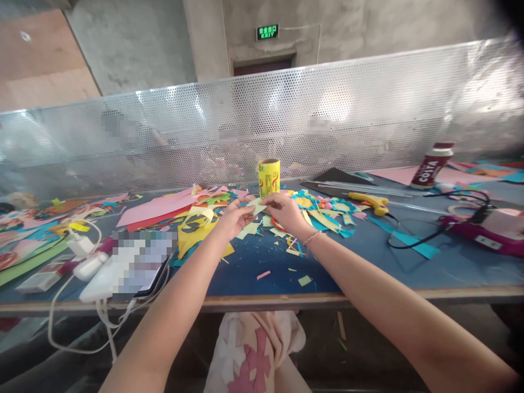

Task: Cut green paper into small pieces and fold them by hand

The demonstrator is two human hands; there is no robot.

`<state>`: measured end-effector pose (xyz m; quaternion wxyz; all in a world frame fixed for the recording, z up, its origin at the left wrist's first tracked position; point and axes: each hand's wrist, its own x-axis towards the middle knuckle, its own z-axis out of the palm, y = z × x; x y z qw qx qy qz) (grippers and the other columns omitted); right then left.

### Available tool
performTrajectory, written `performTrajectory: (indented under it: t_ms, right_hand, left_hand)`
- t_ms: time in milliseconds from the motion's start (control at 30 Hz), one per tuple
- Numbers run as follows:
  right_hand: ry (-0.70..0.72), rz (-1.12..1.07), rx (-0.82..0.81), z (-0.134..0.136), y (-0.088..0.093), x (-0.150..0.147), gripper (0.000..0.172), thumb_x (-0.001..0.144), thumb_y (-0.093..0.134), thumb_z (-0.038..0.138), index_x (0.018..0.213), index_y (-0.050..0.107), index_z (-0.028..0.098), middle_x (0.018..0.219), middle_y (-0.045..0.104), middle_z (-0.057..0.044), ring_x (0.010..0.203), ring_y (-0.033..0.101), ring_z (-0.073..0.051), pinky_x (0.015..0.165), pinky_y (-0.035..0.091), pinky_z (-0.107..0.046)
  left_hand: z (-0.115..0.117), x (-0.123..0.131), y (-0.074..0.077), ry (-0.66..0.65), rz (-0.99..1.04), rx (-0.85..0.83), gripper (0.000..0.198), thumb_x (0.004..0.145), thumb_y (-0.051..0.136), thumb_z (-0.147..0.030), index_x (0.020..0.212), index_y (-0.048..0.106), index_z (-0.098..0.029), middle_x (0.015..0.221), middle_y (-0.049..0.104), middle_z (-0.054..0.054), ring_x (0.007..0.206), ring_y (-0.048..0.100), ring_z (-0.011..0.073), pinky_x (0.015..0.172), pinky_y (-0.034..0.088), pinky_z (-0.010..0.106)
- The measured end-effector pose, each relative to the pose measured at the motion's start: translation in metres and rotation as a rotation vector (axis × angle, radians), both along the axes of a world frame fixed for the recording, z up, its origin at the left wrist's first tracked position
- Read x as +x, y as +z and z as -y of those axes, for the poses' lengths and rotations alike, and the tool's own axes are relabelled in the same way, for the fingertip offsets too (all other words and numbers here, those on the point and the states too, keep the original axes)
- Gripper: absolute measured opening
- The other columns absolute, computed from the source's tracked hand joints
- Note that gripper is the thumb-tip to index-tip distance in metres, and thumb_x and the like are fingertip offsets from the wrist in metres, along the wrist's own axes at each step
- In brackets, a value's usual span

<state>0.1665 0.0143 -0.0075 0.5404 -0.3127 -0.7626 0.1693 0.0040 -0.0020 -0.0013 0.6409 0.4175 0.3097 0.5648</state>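
A small pale green piece of paper (257, 206) is pinched between my two hands above the blue table (245, 278). My left hand (237, 218) grips its left side, and my right hand (284, 213) has its fingertips on the right side. Just behind the hands stands a yellow printed cardboard roll (269, 177), its lower end partly hidden by my right hand. Yellow cut paper (192, 232) lies beside my left hand. Blue and yellow paper scraps (327, 207) spread out to the right of my right hand.
A yellow glue gun (368, 202) with a black cable rests at the right, near a tilted COSTA bottle (432, 166) and a purple power strip (487, 234). At the left are a phone (153, 262) and white chargers (90, 265). A perforated metal screen (262, 125) runs behind the table.
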Motion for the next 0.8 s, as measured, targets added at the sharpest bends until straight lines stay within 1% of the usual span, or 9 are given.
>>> performTrajectory:
  t_ms: [200, 367, 567, 800]
  right_hand:
    - [-0.002, -0.002, 0.097, 0.0026, 0.0029, -0.0008, 0.008, 0.072, 0.058, 0.016, 0.075, 0.065, 0.02, 0.091, 0.065, -0.006, 0.089, 0.059, -0.017, 0.081, 0.048, -0.034]
    - [0.0, 0.005, 0.083, 0.0063, 0.0055, -0.0014, 0.011, 0.072, 0.057, 0.013, 0.074, 0.065, 0.021, 0.087, 0.065, -0.005, 0.086, 0.059, -0.017, 0.081, 0.048, -0.035]
    - [0.014, -0.022, 0.099, 0.008, 0.0062, -0.0015, 0.014, 0.072, 0.055, 0.012, 0.075, 0.065, 0.022, 0.086, 0.064, -0.004, 0.085, 0.059, -0.017, 0.079, 0.048, -0.035]
    - [0.014, -0.014, 0.111, 0.0082, 0.0062, -0.0013, 0.015, 0.071, 0.054, 0.012, 0.075, 0.065, 0.021, 0.082, 0.064, -0.004, 0.082, 0.058, -0.017, 0.076, 0.049, -0.034]
  left_hand:
    - [0.0011, 0.0004, 0.0011, -0.017, 0.0, 0.013, 0.029, 0.062, 0.069, -0.006, 0.085, 0.053, -0.016, 0.065, 0.06, -0.004, 0.055, 0.057, 0.0049, 0.064, 0.051, 0.022]
    - [0.0018, 0.0008, 0.0005, -0.039, -0.021, 0.04, 0.033, 0.06, 0.069, -0.005, 0.087, 0.054, -0.017, 0.063, 0.059, -0.004, 0.057, 0.058, 0.0061, 0.064, 0.05, 0.022]
    - [0.0021, 0.0015, 0.0012, -0.034, -0.033, 0.053, 0.035, 0.059, 0.069, -0.004, 0.088, 0.054, -0.017, 0.06, 0.056, -0.005, 0.055, 0.056, 0.0065, 0.057, 0.047, 0.021]
    - [0.0025, 0.0017, 0.0017, -0.028, -0.037, 0.064, 0.035, 0.058, 0.067, -0.004, 0.087, 0.054, -0.017, 0.063, 0.058, -0.004, 0.056, 0.056, 0.007, 0.059, 0.046, 0.023]
